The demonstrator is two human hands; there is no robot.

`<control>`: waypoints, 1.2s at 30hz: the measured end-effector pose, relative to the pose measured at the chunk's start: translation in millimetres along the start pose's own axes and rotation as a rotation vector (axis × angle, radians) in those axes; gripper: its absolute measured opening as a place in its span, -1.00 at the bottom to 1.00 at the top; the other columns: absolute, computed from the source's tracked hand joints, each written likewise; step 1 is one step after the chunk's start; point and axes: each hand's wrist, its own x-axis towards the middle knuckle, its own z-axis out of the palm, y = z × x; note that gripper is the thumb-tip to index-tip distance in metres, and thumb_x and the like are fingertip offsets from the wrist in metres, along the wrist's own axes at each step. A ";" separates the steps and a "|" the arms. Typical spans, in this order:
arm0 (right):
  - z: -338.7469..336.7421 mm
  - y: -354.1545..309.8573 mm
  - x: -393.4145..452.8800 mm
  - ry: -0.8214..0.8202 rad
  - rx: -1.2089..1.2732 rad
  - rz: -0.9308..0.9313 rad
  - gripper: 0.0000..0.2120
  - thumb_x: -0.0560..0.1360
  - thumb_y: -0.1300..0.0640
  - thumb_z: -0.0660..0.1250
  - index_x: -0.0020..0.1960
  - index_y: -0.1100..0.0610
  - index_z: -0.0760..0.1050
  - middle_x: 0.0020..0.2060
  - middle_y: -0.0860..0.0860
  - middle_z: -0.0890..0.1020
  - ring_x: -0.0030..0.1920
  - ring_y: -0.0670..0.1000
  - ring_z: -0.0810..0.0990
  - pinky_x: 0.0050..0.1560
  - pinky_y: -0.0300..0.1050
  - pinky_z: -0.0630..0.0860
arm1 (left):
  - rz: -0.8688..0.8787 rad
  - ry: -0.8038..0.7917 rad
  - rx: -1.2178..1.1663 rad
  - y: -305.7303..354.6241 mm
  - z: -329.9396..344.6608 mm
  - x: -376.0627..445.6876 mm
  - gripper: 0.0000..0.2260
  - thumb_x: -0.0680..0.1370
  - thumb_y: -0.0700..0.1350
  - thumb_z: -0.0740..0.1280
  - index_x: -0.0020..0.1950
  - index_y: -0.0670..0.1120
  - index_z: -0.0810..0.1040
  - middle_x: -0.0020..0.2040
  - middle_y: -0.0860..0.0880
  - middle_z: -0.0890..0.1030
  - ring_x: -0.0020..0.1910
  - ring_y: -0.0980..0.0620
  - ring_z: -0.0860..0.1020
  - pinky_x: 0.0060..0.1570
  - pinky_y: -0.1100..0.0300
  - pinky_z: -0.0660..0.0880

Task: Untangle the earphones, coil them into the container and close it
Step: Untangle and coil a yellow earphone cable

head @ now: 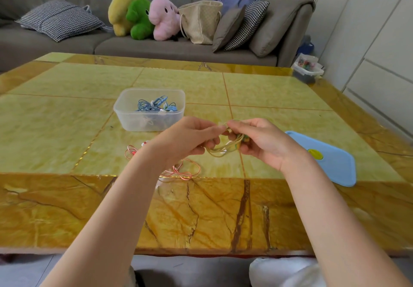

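**coilfan:** So right now both hands are up over the near middle of the tabletop [279, 90], working a yellowish cord [225, 148] into loops. Left hand [190, 137] has its fingers curled around one side of the bundle, right hand [259, 140] pinches the other side and the top strand. Cord's in the air, not touching anything below.

**tidydesk:** Looks like the coiling stage to me. Tip: keep the loops the same size and lying flat against each other, and feed the loose tail round with the right while the left just clamps. Don't pull tight or the buds snag.

**coilfan:** Can't really see the buds or the plug, too bunched up between the fingers.

**tidydesk:** Fair. Then aim for the box [125, 117], just beyond the left hand. A blue set [152, 105] is already in there, so drop this coil beside it, not on top, or they'll tangle again.

**coilfan:** And the pink set [178, 170] is loose on the tabletop near the left wrist. Lid [335, 166] is off, lying flat to the right.

**tidydesk:** So I'd guess you're around halfway. Lid goes on last.
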 end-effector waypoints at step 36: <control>7.0 -5.2 -4.5 -0.025 0.206 -0.057 -0.93 0.43 0.37 0.34 -0.22 0.27 0.54 -0.49 0.03 0.55 -0.55 -0.14 0.49 -0.53 -0.40 0.43 | -0.156 -0.223 -0.102 -3.0 8.9 -6.8 -0.80 0.58 -0.14 0.23 -0.22 -0.08 0.55 -0.38 0.07 0.49 -0.42 0.19 0.31 -0.45 0.39 0.29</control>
